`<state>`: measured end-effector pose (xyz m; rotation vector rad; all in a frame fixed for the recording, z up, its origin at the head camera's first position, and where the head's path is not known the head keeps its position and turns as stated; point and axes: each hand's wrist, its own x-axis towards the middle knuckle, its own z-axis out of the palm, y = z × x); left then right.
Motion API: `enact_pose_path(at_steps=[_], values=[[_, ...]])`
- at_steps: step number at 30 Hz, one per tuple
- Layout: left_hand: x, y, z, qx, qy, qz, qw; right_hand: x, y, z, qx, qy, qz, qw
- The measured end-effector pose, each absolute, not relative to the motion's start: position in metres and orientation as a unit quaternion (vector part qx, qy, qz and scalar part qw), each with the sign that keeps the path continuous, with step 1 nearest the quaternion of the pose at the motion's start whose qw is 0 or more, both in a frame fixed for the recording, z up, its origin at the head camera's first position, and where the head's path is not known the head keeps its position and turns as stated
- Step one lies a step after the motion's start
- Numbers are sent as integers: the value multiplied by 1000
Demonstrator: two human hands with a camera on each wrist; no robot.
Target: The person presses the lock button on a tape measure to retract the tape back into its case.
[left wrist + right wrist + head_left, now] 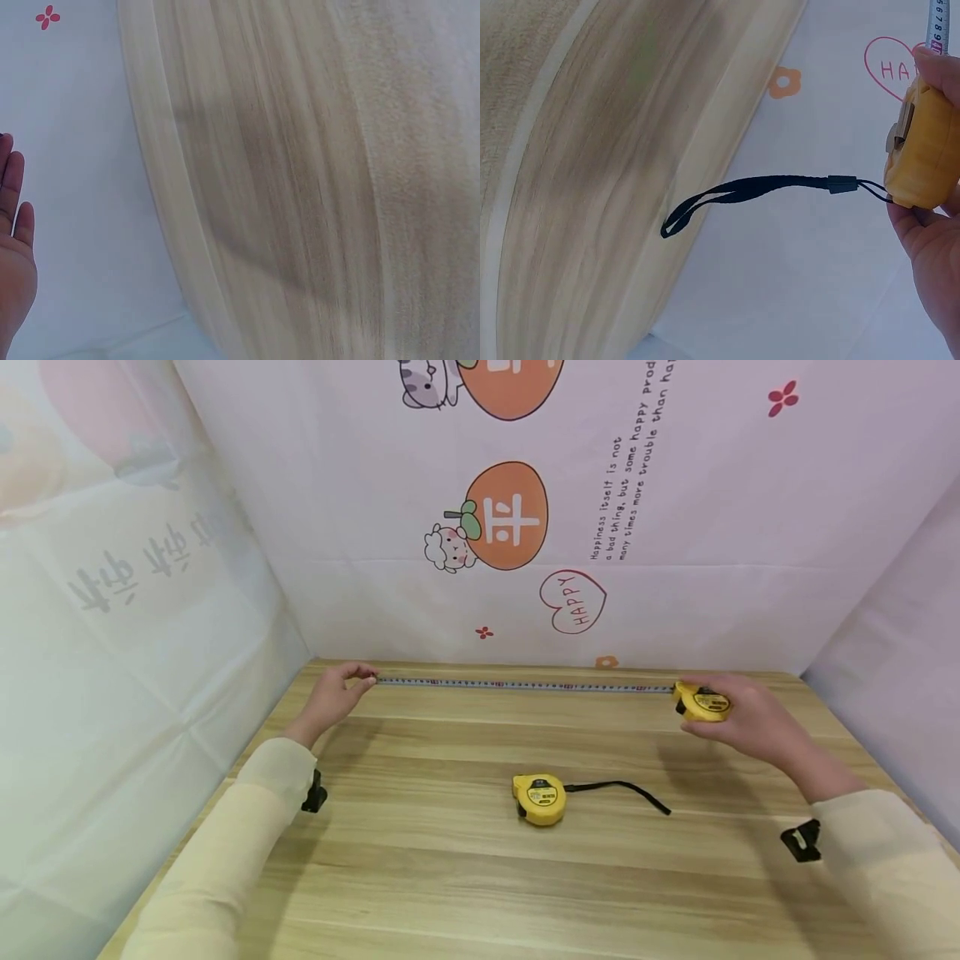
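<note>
A yellow tape measure is gripped in my right hand at the back right of the table. Its blade is drawn out in a straight line to the left, along the table's back edge. At the far end, my left hand pinches the blade's tip between thumb and finger. A black wrist strap hangs from the held case in the right wrist view. The left wrist view catches only part of the left hand; the blade tip is hidden there.
A second yellow tape measure lies on the wooden table near the middle, its black strap stretched to the right. Printed white cloth stands behind the table and at both sides.
</note>
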<state>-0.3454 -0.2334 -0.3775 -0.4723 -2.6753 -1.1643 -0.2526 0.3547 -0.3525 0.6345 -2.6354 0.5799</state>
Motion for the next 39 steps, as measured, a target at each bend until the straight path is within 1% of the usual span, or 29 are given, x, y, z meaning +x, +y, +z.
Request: enact_pose_path(at_steps=[8,16,24,34,39], values=[[-343,-233,-375,-155,-903,-389,92,-250,355,-350,238,-936,192,176],[-341,-234,-375,-158,-900,-398,87,-247,354,-347,277,-934,160,162],[-342,-234,-375,-156,-899,-400,86,-247,352,-347,300,-930,123,174],[-344,-235,-377,-169,-899,-393,92,-245,349,-347,300,-931,125,166],[-341,-234,-376,-174,-897,-395,93,-245,348,-348,314,-923,123,186]])
